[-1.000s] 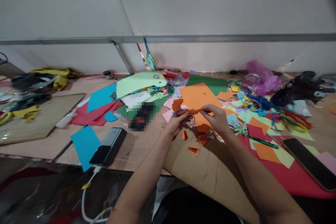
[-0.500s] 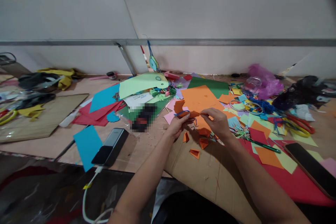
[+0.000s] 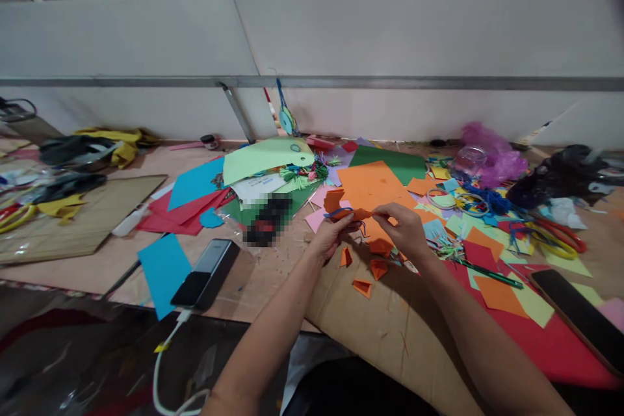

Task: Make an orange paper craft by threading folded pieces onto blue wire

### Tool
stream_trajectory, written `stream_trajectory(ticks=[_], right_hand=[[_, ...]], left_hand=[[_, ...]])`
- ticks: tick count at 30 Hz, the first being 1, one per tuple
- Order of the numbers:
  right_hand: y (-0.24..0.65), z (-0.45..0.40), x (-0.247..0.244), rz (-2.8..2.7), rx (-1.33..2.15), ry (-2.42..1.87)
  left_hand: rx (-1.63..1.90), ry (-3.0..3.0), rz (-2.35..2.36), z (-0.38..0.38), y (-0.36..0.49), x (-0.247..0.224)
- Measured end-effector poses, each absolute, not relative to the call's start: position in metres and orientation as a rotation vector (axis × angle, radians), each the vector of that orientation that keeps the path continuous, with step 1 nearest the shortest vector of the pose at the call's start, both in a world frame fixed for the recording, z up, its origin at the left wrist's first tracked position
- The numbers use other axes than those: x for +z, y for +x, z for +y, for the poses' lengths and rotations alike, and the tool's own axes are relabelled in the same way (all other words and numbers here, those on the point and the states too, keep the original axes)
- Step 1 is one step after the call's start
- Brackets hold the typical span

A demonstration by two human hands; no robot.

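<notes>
Between my two hands is a string of folded orange paper pieces [image 3: 334,200] with a blue cord [image 3: 338,212] running along it. My left hand [image 3: 336,234] is closed on the folded paper from below. The fingertips of my right hand [image 3: 397,224] pinch the right end of the same paper. Loose folded orange pieces [image 3: 362,287] lie on the cardboard [image 3: 361,325] under my hands. Behind them is a large orange paper sheet [image 3: 373,182]. What the fingers cover of the paper is hidden.
A power bank [image 3: 207,273] with a white cable lies left. Paper scraps, a green pen [image 3: 492,274], scissors [image 3: 556,238] and a phone [image 3: 578,318] cover the right side. A green sheet [image 3: 390,162] and a purple plastic bag [image 3: 492,156] sit at the back by the white board.
My hands keep the same hold on the orange paper, with hardly any motion. The whole view has shifted slightly.
</notes>
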State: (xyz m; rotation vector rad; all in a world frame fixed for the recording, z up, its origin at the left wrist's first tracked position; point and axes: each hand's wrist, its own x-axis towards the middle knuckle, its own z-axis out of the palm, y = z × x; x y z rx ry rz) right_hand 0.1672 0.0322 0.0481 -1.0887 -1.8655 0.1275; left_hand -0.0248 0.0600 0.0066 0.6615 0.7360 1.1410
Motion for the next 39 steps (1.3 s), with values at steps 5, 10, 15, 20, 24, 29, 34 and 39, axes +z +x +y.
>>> stream_trajectory(ticks=[5,10,15,20,24,29,34,39], right_hand=[[0.1681,0.0347,0.0466,-1.736,0.414,-1.126],[0.1658,0.0361,0.0432,-1.74,0.462,-1.146],[0.1672,0.0363,0.0443,-1.704,0.45,-1.158],[0.1695,0.0376,0.0439,-1.637,0.463,-1.168],[0.1688,0.038,0.0428,-1.668,0.448,-1.152],[0.1655,0.0359,0.0412,-1.712,0.395,-1.139],[0.1619,0.0355,0.0399,-1.719,0.409,-1.149],[0.1621,0.0379,0.0398,-1.628,0.576,-1.155]], left_hand=[[1.119,0.709,0.738,0.0601,-0.0251,0.0039],[1.096,0.751,0.777,0.0578,-0.0249,0.0025],[1.082,0.743,0.806,0.0576,-0.0251,0.0034],[1.09,0.757,0.818,0.0585,-0.0252,0.0029],[1.067,0.78,0.828,0.0579,-0.0252,0.0023],[1.057,0.803,0.819,0.0566,-0.0256,0.002],[1.095,0.828,0.814,0.0564,-0.026,0.0038],[1.056,0.804,0.822,0.0551,-0.0239,0.0038]])
